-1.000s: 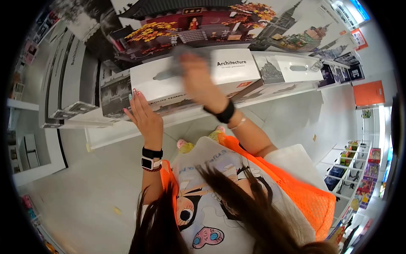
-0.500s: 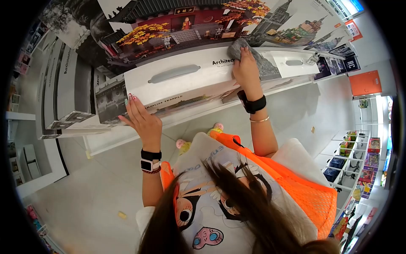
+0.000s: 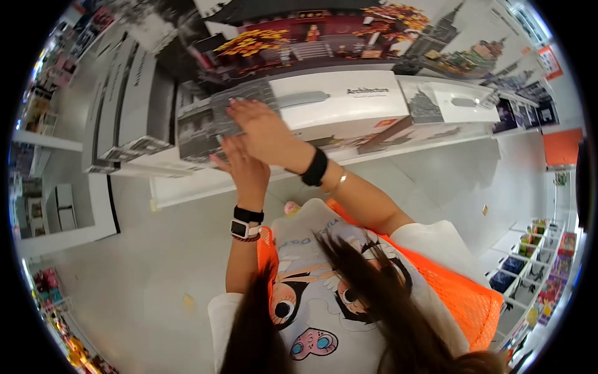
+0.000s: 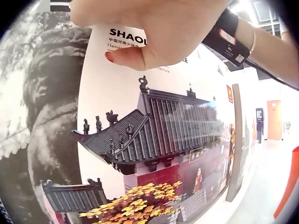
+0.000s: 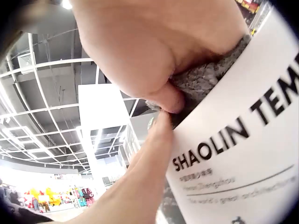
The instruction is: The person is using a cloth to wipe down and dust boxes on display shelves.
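Observation:
A white carry box (image 3: 355,93) with a grey handle stands on its edge, temple picture facing away below "SHAOLIN" lettering. Over its left end my right hand (image 3: 268,134) holds a grey cloth (image 3: 243,100) against the top; in the right wrist view the thumb of that hand (image 5: 145,51) is bent against the cloth (image 5: 201,84). My left hand (image 3: 249,171) rests on the near top edge, just below the right one, fingers extended. The left wrist view shows the left hand (image 4: 159,28) across the printed box front (image 4: 112,93), thumb stretched out.
More boxes (image 3: 146,100) stand upright to the left, and another white box (image 3: 458,103) is to the right. A large picture panel (image 3: 311,47) rises behind. Racks with goods (image 3: 529,255) stand at the right, past the grey floor (image 3: 143,262).
My right hand has swept the cloth from the right part of the box top to its left end, beside my left hand. The left hand stays near the box's front edge.

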Demonstrator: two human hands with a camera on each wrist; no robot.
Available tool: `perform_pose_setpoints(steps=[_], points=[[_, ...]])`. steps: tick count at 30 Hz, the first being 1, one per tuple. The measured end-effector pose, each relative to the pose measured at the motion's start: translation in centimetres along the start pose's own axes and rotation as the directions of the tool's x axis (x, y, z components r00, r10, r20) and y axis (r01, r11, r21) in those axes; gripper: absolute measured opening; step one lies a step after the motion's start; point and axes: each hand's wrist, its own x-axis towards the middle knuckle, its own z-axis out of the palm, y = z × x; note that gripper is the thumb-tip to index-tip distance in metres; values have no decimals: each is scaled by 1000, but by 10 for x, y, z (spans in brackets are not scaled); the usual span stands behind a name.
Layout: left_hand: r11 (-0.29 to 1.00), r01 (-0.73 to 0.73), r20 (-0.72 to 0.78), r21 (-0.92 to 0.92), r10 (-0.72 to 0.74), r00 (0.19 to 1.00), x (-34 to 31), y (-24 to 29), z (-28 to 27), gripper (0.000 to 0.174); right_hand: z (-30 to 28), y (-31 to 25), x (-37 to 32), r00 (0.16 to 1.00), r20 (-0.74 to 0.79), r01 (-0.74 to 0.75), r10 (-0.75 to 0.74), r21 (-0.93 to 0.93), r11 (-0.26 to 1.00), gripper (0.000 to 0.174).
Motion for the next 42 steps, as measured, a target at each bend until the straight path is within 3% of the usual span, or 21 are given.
perform_pose_setpoints(steps=[1,2,4,6,7,10,12,13,17,19,20,22,23,24,27,30,33,35,40,42], points=[[997,35,67,-64,-31,997,-1,2,-14,78,-16,1,-2,998,59,-7,3,71,997,50],[987,83,133,-137,-64,989,-3,0,-23,80,-14,4,-10,969,-141,-232,204,-232,944,51],[984,83,92,-157,-69,993,-5,-1,-26,84,-12,14,-13,953,-270,-226,139,-324,918,52],[991,49,107,-122,-36,994,-14,-1,-27,83,-12,17,-11,953,-242,-257,180,-341,904,52],[994,52,167,-95,-35,985,-22,0,-26,82,-7,14,-7,957,-232,-247,174,-337,909,52],[993,51,165,-109,-33,986,-23,-2,-21,80,6,2,-2,983,-151,-149,102,-351,925,52],[992,5,95,-126,7,995,-26,-4,-9,80,17,-15,3,990,89,116,-111,-50,992,53],[990,-39,27,-134,43,999,-28,-6,-4,80,19,-16,2,980,144,139,-136,-4,990,52],[983,46,83,-176,-32,996,-32,-16,-8,81,5,-20,-5,981,161,88,-106,112,990,51],[958,172,27,-231,-170,985,-23,-19,-28,83,3,-15,-13,994,-57,-104,97,-124,987,52],[957,194,23,-216,-194,981,-25,-27,-34,83,10,-19,-9,996,-39,-84,80,-111,990,52],[934,316,72,-167,-308,949,-22,-39,-38,86,21,-22,-2,990,-69,-135,119,-303,943,53],[925,321,30,-204,-322,946,-21,-47,-42,87,38,-25,13,1000,-16,-25,21,-292,956,55],[925,321,30,-205,-322,946,-21,-47,-41,87,44,-26,17,1000,-16,-25,21,-292,956,55],[923,317,21,-220,-320,947,-20,-53,-43,87,61,-34,39,978,164,147,-131,-87,985,56],[918,334,81,-213,-324,943,-22,-52,-44,85,58,-35,34,966,193,182,-171,-40,982,56],[922,313,56,-228,-308,950,-20,-53,-42,85,46,-32,23,951,231,206,-204,17,978,59],[936,156,-144,-316,-210,967,-20,-53,-42,86,36,-33,13,943,244,230,-226,15,973,61],[936,-21,-273,-353,-82,958,-7,-42,-53,83,23,-31,7,917,240,323,-319,24,946,65],[944,-54,-313,-325,-54,948,-1,-47,-55,80,7,-35,4,948,211,171,-239,297,939,63]])
